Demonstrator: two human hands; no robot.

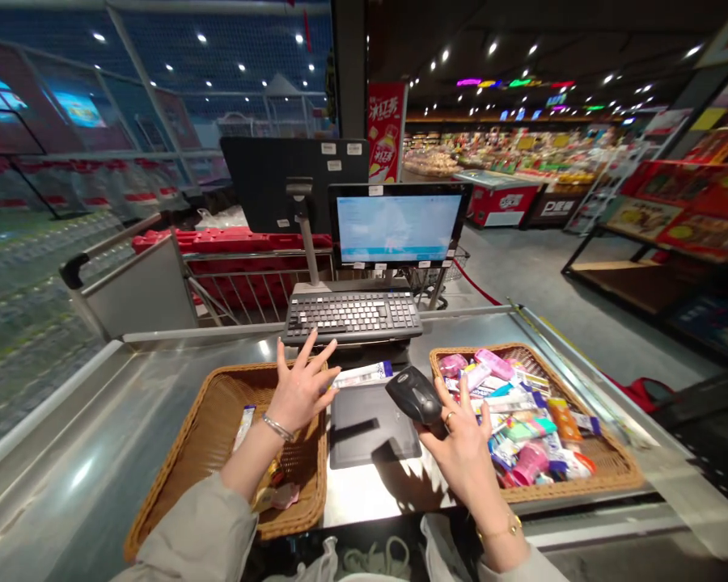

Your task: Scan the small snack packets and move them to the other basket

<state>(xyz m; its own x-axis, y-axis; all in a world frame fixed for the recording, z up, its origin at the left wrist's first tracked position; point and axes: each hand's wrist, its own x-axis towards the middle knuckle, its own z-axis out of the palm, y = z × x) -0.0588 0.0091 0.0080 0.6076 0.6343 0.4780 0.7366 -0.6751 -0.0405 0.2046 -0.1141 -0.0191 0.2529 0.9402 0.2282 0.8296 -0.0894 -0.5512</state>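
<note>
My left hand point(303, 390), with a bracelet on the wrist, reaches over the right side of a wicker basket point(185, 420). Its fingers are spread and hold nothing. A slim white packet point(243, 426) and a few other small items lie in that basket, partly hidden by my forearm. Between the baskets is a black barcode scanner point(413, 396). Right beside it is my right hand point(464, 444), fingers spread; whether it touches the scanner I cannot tell. A second wicker basket point(619, 473), full of small colourful packets point(525, 428), lies to the right.
A dark flat pad point(370, 432) lies between the baskets, with a white and purple packet point(361, 374) at its far edge. Behind it are a keyboard point(355, 315) and a lit monitor point(400, 226). A metal cart point(248, 283) stands beyond the steel counter point(78, 404).
</note>
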